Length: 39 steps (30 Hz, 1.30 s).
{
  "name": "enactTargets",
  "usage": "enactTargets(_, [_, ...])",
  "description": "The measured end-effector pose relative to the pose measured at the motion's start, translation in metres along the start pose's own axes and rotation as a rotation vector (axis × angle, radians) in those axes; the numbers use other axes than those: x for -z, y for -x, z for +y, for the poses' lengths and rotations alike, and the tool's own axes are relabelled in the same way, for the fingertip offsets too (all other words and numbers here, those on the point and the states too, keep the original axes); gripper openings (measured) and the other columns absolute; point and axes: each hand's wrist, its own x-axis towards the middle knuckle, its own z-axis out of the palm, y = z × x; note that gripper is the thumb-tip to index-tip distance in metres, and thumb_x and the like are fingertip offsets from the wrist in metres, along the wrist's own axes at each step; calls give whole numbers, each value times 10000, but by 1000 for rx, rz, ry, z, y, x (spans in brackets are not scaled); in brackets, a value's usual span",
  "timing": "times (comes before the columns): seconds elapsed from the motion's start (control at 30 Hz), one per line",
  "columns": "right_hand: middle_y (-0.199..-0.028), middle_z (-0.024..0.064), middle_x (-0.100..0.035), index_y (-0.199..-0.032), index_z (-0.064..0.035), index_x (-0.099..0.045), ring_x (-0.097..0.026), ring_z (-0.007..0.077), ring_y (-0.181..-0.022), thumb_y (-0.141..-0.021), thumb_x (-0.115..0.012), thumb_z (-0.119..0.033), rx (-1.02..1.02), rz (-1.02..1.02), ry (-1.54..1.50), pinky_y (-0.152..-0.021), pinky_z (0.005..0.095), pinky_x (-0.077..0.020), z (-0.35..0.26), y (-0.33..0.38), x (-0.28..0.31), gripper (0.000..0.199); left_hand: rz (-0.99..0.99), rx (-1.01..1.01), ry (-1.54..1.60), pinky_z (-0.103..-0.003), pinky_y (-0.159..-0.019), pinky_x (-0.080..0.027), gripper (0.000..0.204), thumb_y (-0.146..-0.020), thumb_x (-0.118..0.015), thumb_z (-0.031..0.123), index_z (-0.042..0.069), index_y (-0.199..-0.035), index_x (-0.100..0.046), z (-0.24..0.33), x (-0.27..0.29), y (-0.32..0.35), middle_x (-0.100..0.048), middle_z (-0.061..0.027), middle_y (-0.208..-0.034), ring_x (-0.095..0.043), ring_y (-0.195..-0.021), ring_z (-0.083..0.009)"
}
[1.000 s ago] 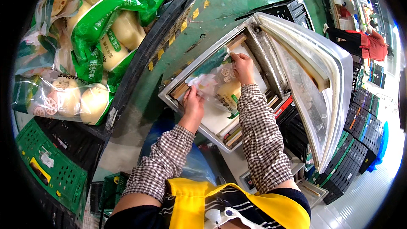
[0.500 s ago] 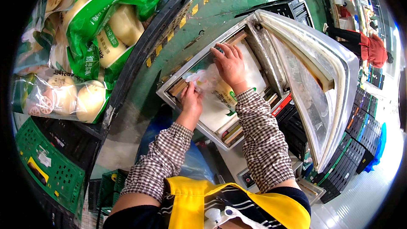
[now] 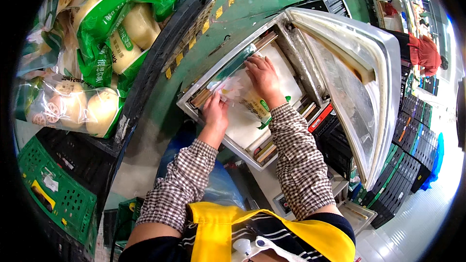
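Observation:
A clear plastic bag (image 3: 253, 103) with green and yellow printing lies in the white-lined chamber (image 3: 238, 128) of an open vacuum sealer; its contents are hard to make out. My left hand (image 3: 215, 115) pinches the left corner of the bag's flattened far end. Across that end, my right hand (image 3: 264, 81) has its fingers bent down onto the right corner, gripping the film near the chamber's far edge. Some fingertips are hidden by the hands themselves. The clear lid (image 3: 335, 77) stands raised to the right of the chamber.
Bags of peeled lotus root (image 3: 104, 106) fill a black crate (image 3: 141, 75) at upper left. A green crate (image 3: 53, 199) stands at lower left. Stacked black crates (image 3: 393, 179) are at right. A person in red (image 3: 423, 56) stands far off at upper right.
My right hand has lowered onto the bag's far end, its fingers drawing closer together. My left hand has shifted slightly left, still on the film. The view has moved a little.

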Motion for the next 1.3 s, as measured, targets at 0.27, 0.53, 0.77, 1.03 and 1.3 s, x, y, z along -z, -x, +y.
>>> enactTargets(0.27, [-1222, 68, -512, -1188, -97, -519, -335, 232, -1255, -796, -571, -220, -135, 117, 95, -1042, 445, -237, -31, 41, 23, 414, -700, -1158, -1003, -366, -928, -344, 312, -760, -610, 89, 18, -1050, -516, 25, -91, 173, -466, -91, -1159, -449, -1065, -244])
enactTargets(0.53, [-1094, 157, -544, -1077, -59, -550, -501, 312, -1054, -790, -579, -175, -250, 71, -222, -892, 387, -406, -150, 260, 40, 311, -1763, -1775, -883, -450, -954, -320, 347, -728, -609, 191, 68, -1040, -518, -101, -257, 331, -465, -149, -1141, -417, -1127, -323])
enactTargets(0.77, [-1010, 134, -601, -1010, -51, -609, -555, 302, -960, -792, -588, -188, -805, 112, -515, -813, 386, -458, -150, 447, 84, 258, -1901, -1296, -2198, -466, -1057, -179, 658, -794, -558, 438, 52, -1298, -383, -153, -175, 307, -270, -227, -1379, -202, -1300, -379])
enactTargets(1.03, [-903, 99, -620, -904, -59, -617, -590, 275, -842, -714, -648, -124, -691, 646, -191, -725, 365, -490, -29, 512, 179, 203, -1426, -1316, -2503, -470, -1062, -147, 728, -721, -626, 379, 19, -1296, -361, -113, -37, 247, -217, -203, -1413, -175, -1315, -362])
enactTargets(1.3, [-921, 92, -615, -919, -52, -612, -589, 271, -841, -703, -654, -108, -616, 605, 7, -719, 361, -488, 39, 560, 244, 227, -1363, -1438, -2740, -514, -1061, -97, 807, -684, -648, 399, 73, -1329, -289, -133, 70, 144, -179, -191, -1427, -154, -1319, -361])
